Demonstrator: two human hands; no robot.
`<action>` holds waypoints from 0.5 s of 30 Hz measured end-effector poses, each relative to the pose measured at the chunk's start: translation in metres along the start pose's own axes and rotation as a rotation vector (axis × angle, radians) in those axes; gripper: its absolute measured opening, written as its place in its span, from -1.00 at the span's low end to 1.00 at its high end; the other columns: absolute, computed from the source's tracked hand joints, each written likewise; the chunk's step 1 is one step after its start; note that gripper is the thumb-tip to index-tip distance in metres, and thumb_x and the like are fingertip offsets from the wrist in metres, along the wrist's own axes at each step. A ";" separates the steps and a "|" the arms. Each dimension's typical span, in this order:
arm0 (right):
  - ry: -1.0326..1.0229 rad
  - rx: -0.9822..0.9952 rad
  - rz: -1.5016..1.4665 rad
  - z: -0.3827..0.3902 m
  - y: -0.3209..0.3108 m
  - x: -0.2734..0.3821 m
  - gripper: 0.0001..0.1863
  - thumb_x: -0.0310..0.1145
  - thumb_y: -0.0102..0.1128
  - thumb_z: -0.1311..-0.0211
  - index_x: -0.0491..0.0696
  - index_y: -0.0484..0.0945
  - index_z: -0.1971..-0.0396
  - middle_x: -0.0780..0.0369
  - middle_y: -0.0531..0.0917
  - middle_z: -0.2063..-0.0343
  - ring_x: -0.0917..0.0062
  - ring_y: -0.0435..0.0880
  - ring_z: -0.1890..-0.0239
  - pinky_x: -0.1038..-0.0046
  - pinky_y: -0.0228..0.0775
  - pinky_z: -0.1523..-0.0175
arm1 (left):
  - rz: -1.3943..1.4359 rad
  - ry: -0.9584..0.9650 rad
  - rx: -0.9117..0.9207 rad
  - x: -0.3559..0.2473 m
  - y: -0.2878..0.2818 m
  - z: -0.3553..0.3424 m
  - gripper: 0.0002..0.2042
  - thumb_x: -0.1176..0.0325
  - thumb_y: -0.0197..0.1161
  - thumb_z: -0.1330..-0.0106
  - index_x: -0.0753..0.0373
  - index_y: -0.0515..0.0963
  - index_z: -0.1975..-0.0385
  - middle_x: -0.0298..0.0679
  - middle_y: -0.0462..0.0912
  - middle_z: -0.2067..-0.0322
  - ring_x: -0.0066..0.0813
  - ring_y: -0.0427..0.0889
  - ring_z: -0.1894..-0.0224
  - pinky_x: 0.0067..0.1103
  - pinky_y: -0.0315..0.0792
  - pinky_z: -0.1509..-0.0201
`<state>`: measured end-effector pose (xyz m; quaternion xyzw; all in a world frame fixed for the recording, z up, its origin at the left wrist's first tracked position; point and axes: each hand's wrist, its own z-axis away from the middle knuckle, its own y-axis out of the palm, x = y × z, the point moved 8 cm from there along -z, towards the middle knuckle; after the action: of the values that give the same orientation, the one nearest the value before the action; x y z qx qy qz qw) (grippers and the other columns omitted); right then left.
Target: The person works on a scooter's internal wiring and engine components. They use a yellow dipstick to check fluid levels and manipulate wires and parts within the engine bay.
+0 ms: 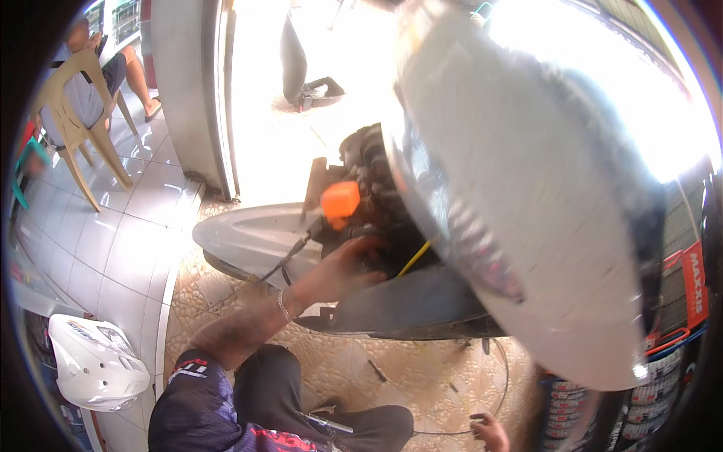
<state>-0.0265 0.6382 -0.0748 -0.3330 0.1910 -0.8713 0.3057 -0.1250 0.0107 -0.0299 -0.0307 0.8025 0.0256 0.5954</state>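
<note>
My left hand [361, 260] reaches into the dark front opening of a scooter beside an orange part [339, 202]; its fingers are blurred and partly hidden. A pale fender [226, 235], a black cable [290, 256] and a yellow rod or cord [414, 256] surround it. A black panel [392, 309] lies just below that hand. At the lower right, my right hand [489, 431] is closed on a thin black cable [444, 433]. A silver tool [327, 423] rests on my leg. The large pale scooter body [542, 188] fills the upper right, blurred.
A white cowl [98, 363] sits lower left. A seated person [135, 83] is on a beige chair [105, 162] behind a pillar [181, 90]. Stacked tyres [651, 388] and an orange rack [678, 286] stand right. A black part [294, 60] is beyond the doorway.
</note>
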 end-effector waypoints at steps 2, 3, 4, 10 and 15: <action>0.106 0.176 0.037 0.019 0.018 -0.014 -0.54 -0.35 0.31 -0.31 0.05 0.58 -0.22 0.40 0.55 0.47 0.70 0.45 0.51 0.59 0.33 0.45 | -0.051 -0.004 -0.001 -0.006 -0.003 0.004 -0.36 0.23 0.40 -0.33 0.22 0.32 -0.37 -0.12 0.55 -0.10 -0.29 0.56 -0.18 -0.38 0.43 -0.31; 0.104 0.193 0.049 0.026 0.022 -0.019 -0.54 -0.35 0.31 -0.31 0.06 0.58 -0.22 0.40 0.55 0.47 0.70 0.44 0.53 0.58 0.33 0.47 | -0.078 0.013 0.001 -0.011 -0.005 0.004 -0.36 0.35 0.38 -0.36 0.25 0.26 -0.39 -0.18 0.57 -0.11 -0.40 0.57 -0.16 -0.44 0.46 -0.29; 0.100 0.211 0.058 0.032 0.026 -0.025 -0.54 -0.36 0.31 -0.30 0.07 0.58 -0.22 0.41 0.55 0.48 0.70 0.43 0.54 0.58 0.33 0.48 | -0.161 -0.064 0.008 -0.008 -0.008 0.007 -0.37 0.38 0.36 -0.40 0.25 0.23 -0.40 -0.21 0.59 -0.10 -0.46 0.59 -0.13 -0.48 0.50 -0.22; 0.175 0.170 -0.489 0.039 0.031 -0.013 -0.62 -0.40 0.25 -0.40 -0.13 0.52 -0.16 0.20 0.67 0.34 0.49 0.64 0.43 0.42 0.57 0.28 | -0.204 -0.311 0.095 -0.009 -0.017 0.018 -0.53 0.35 0.30 -0.47 0.26 0.32 -0.29 -0.21 0.67 -0.01 -0.45 0.67 0.02 -0.48 0.60 0.01; 0.258 0.318 -0.473 0.065 0.059 0.048 -0.64 -0.44 0.21 -0.41 -0.14 0.52 -0.16 0.16 0.66 0.25 0.40 0.68 0.35 0.31 0.62 0.22 | 0.166 -0.299 -0.026 -0.051 -0.036 0.034 -0.43 0.40 0.34 -0.40 0.38 0.25 -0.32 -0.11 0.74 0.05 -0.38 0.73 0.01 -0.43 0.59 0.01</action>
<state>0.0143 0.5542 -0.0380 -0.2030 0.0067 -0.9722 0.1162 -0.0753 -0.0212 0.0088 0.0324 0.7043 0.0893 0.7035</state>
